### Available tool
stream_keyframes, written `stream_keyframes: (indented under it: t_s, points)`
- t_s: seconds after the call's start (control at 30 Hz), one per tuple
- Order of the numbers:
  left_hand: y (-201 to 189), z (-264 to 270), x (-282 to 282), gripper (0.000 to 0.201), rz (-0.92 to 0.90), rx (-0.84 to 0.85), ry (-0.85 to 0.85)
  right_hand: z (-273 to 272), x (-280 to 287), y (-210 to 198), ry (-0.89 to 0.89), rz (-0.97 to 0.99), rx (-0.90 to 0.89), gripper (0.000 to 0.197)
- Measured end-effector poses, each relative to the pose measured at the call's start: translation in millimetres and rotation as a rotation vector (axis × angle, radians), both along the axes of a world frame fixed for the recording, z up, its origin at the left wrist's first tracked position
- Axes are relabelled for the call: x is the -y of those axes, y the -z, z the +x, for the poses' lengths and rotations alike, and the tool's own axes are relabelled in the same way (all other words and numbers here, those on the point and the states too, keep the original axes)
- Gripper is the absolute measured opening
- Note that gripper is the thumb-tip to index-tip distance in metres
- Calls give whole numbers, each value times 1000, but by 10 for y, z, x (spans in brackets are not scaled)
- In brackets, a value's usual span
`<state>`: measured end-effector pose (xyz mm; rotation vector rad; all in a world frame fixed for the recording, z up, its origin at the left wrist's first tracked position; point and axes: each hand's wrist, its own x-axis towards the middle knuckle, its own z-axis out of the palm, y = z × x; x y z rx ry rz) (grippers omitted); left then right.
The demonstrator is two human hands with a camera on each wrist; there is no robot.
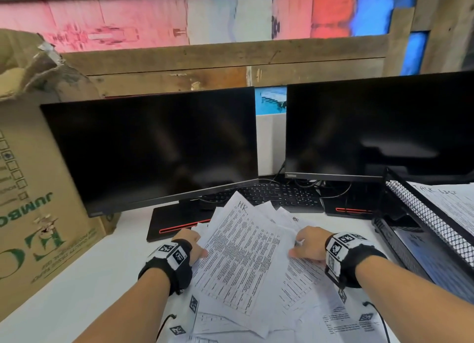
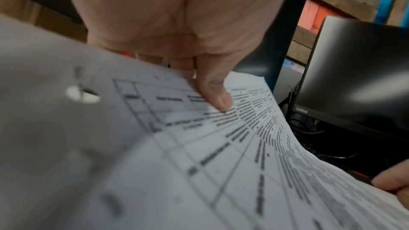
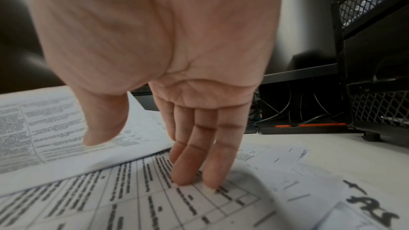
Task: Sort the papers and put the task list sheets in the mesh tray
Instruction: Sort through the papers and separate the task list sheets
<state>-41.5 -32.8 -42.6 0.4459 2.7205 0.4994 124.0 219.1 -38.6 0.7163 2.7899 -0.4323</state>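
Note:
A loose pile of printed sheets [image 1: 256,263] is spread over the white desk before me. The top sheet [image 1: 241,255] bears a handwritten "HR". My left hand [image 1: 191,246] pinches that sheet's left edge, thumb [image 2: 218,99] on top and fingers beneath, lifting it. My right hand [image 1: 307,245] is flat, with straight fingertips [image 3: 188,176] pressing a lower sheet [image 3: 177,198] of the pile. The black mesh tray [image 1: 425,214] stands at the right; in its upper tier lies a sheet headed "Task List" [image 1: 451,201].
Two dark monitors [image 1: 159,147] [image 1: 372,127] stand behind the pile, with a black keyboard [image 1: 272,195] between their bases. A large cardboard box [image 1: 33,178] fills the left side. A lower tier of the mesh tray [image 1: 420,255] holds another paper.

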Motion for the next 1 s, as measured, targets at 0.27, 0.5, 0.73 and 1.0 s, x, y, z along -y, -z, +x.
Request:
stream_keyframes:
  t_s: [0.27,0.5,0.73,1.0]
  points:
    - [-90,37,26,30,152,37,35,29,-38,116,9,-31,33,69]
    - [-124,150,-68,36,376,170,-20,67,-104,243,50,-154,4,67]
    - [-184,209,-187,43,377,74,85,111,-166,178,95,-253,-53,99]
    - [-430,254,-138,19,739,-87,65,22,-168,-5,191,-153,-375,113]
